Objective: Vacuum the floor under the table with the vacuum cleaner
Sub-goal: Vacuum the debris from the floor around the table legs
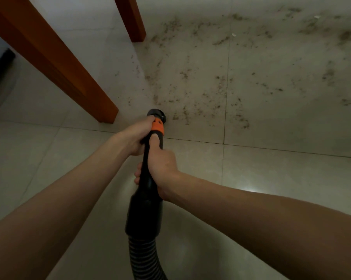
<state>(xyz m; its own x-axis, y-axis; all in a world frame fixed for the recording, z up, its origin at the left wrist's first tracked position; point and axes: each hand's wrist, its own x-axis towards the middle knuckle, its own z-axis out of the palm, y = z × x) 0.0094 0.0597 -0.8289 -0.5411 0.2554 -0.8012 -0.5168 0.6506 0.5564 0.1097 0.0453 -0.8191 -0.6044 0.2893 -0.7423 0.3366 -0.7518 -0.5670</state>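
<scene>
Nearest, hose: a ribbed black hose point(145, 259) comes up from the bottom edge and joins a wide black cuff point(143, 215), which narrows into the black wand point(148, 168) of the vacuum.
Right hand: the right hand point(162, 166) is wrapped round the wand just above the cuff; the thumb lies along the top of the tube pointing forward, and the fingertips point(138, 174) show curled round on the left side.
Left hand: the left hand point(135, 136) grips the wand farther forward, fingers closed over it at the orange collar point(157, 127), touching the right thumb's tip or just beside it.
Nozzle: the round black nozzle point(156, 115) sits just past the orange collar, down at the floor; whether it touches the tile I cannot tell.
Floor: pale glossy tiles point(271, 178) with thin dark joints; a bright glare spot lies right of the right forearm.
Near leg: an orange-brown wooden table leg point(55, 59) slants down from the upper left and meets the floor just left of the nozzle, apart from it.
Dirt: dark crumbly dirt point(190, 93) is strewn over the tiles from just beside the nozzle out to the far right.
Far leg: a second wooden leg point(133, 19) stands at the top, at the edge of the dirt.
Scraps: two small white scraps point(234, 34) lie among the far dirt.
</scene>
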